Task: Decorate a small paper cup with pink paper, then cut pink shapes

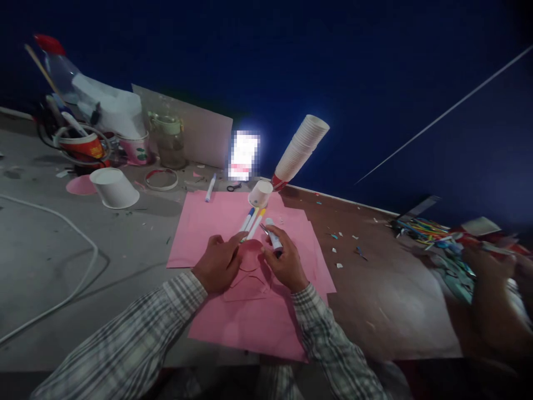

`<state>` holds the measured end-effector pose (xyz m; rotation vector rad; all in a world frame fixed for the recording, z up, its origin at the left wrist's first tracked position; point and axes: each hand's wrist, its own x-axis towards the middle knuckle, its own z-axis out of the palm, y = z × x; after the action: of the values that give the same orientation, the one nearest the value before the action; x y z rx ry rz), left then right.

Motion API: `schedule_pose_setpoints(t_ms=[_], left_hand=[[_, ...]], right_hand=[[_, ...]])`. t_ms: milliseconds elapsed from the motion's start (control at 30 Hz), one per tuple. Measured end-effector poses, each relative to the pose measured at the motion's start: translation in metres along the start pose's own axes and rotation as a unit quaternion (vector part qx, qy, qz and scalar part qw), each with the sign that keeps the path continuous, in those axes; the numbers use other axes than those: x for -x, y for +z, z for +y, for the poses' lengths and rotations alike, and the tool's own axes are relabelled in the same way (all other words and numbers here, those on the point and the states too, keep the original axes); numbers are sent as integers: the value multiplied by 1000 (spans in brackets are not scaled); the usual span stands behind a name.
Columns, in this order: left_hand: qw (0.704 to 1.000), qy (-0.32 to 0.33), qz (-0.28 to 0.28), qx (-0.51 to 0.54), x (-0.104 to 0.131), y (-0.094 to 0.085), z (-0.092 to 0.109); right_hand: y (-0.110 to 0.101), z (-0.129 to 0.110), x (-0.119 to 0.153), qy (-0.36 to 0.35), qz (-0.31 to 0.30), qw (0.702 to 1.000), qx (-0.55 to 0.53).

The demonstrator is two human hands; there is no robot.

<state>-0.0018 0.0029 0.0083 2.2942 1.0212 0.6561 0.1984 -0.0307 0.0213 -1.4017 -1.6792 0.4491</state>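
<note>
My left hand (219, 264) is closed on the left edge of a round pink paper piece (250, 251). My right hand (288, 261) curls around a white tube (273, 238), its thumb at the circle's right edge. A small dark metallic tip shows beside the tube; what it belongs to is unclear. Just past the circle lie several white markers (252, 223), with blue and yellow ends. Pink paper offcuts (247, 286) lie below the circle, on larger pink sheets (212, 319). A white paper cup (261, 193) rests at the sheets' far edge.
A tall leaning stack of paper cups (302, 145) stands behind, near a blurred bright screen (244, 155). At left are an upturned cup (114, 188), a tape ring (161, 179), a jar (169, 141) and a white cable (89, 239). Another person's hands (489, 264) work at right.
</note>
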Motion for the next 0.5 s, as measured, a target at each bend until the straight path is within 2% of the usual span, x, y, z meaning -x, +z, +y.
schedule_pose_setpoints(t_ms=[133, 300, 400, 500], left_hand=[[1000, -4, -5, 11, -1, 0, -1], [1000, -13, 4, 24, -1, -1, -2], [1000, -7, -6, 26, -1, 0, -3], [999, 3, -16, 32, -1, 1, -4]], right_hand=[[3, 3, -1, 21, 1, 1000, -5], [3, 4, 0, 49, 33, 997, -47], [1, 3, 0, 67, 14, 996, -61], [2, 2, 0, 52, 4, 998, -35]])
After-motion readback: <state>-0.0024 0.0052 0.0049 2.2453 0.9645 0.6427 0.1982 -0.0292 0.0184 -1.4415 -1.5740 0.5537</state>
